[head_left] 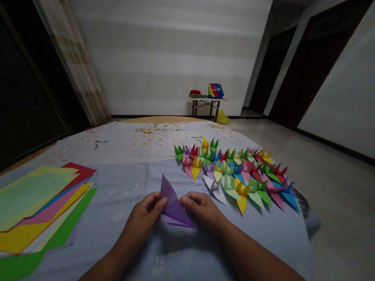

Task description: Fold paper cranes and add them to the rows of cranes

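Note:
A folded sheet of purple origami paper (pixel 174 207) is held up just above the table, between my two hands. It has a pointed tip at the top left and layered lower edges. My left hand (pixel 146 211) pinches its left side, thumb in front. On its right edge, the thumb and fingers of my right hand (pixel 203 209) are closed. Right of and beyond my hands stand several folded paper cranes (pixel 242 193) in many colours, grouped in loose rows. The backs of the fingers partly hide the paper's edges.
Stacked coloured paper sheets (pixel 27 201) lie at the left of the table. A pale blue cloth (pixel 124 183) covers the near part, with a flowered cloth (pixel 122 139) beyond. Against the far wall, a small table (pixel 207 99) carries a colourful box (pixel 216 90).

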{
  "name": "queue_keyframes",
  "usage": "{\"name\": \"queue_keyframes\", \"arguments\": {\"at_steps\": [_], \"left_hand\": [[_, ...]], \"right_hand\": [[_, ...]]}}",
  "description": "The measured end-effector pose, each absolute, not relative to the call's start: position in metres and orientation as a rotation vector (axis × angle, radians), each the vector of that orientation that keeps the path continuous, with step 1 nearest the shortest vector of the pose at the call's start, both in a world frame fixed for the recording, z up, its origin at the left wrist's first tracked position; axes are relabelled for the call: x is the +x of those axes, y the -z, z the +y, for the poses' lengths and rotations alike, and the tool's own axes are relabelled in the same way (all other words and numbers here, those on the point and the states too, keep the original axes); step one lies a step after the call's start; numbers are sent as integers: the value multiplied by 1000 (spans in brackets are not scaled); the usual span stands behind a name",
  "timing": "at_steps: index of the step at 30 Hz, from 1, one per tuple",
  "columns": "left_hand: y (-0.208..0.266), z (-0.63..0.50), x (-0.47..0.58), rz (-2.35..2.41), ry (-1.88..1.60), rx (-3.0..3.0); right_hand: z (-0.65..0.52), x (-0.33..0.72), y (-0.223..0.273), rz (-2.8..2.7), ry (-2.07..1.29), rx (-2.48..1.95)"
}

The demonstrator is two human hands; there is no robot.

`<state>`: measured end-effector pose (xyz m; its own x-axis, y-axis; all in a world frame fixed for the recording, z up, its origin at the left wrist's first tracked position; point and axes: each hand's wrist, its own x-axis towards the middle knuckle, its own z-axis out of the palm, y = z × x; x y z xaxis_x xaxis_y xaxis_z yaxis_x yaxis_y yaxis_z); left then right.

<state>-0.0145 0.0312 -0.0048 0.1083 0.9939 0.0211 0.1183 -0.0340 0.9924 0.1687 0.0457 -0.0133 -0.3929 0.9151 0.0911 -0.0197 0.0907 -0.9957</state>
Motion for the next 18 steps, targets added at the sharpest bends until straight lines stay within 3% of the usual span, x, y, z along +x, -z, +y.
{"name": "queue_keyframes", "arguments": {"at_steps": [11, 18], "left_hand": [[7, 35, -12, 1200, -1080, 1429], [12, 38, -12, 1295, -1114, 1450]], "right_hand": [[49, 169, 21, -1532, -1433, -956], [50, 166, 18, -1472, -1262, -1085]]}}
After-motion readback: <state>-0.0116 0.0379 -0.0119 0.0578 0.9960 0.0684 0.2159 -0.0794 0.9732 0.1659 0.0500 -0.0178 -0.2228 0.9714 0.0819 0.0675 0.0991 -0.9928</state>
